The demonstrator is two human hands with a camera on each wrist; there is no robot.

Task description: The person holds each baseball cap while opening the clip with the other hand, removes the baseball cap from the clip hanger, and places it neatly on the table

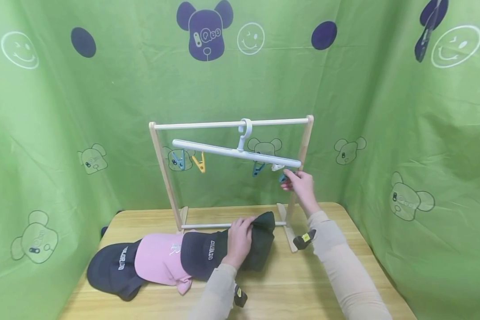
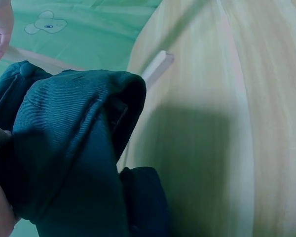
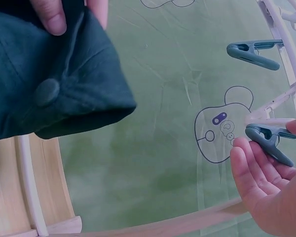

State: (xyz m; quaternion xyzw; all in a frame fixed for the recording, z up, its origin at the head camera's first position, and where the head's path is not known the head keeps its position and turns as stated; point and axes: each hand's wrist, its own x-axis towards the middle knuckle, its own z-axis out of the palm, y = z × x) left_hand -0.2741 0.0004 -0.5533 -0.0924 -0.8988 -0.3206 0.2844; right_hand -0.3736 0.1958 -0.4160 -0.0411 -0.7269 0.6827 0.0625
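My left hand grips a dark green cap by its upper part, raised at the right end of a row of caps. In the left wrist view the cap's ribbed crown fills the left side. My right hand is at the low right end of a pale hanger, holding a teal clip that hangs there. Its thumb lies on the upper side of the clip, fingers curled beneath. Nearby on the hanger are a clear clip and another teal clip.
The hanger hooks over a rack with wooden posts, tilting down to the right. A blue clip and a yellow clip hang at its left. A navy cap, a pink cap and a black cap lie overlapping on the table.
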